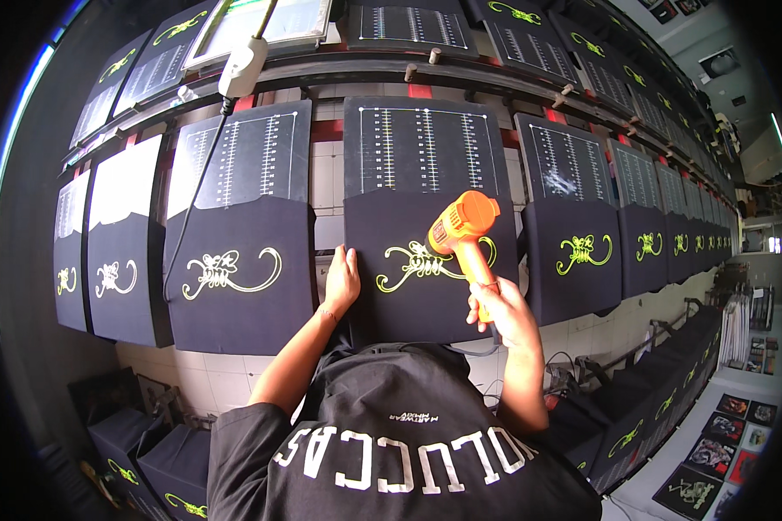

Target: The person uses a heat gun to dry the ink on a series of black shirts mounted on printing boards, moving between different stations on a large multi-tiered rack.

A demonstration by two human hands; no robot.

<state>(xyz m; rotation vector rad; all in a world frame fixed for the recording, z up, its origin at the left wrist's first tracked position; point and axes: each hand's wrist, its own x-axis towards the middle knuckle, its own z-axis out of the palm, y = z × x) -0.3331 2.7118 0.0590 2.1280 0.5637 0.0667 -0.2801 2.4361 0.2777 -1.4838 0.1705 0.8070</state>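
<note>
My right hand (508, 314) is wrapped round the handle of an orange heat gun (466, 224). The gun's head sits over the right part of a yellow-green curled print (408, 265) and hides some of it. That print is on a black fabric piece (426, 314), which covers the lower part of a dark flat board (391, 148) marked with white ruler lines. Against the left edge of this board rests my left hand (342, 280), its fingers stretched out along the fabric's side and holding nothing.
More boards with printed black fabric stand in a row, one to the left (235, 304) and one to the right (573, 269). A white power socket (243, 68) hangs on a cable at upper left. A metal rail (382, 71) runs behind. Another row (643, 408) lies at lower right.
</note>
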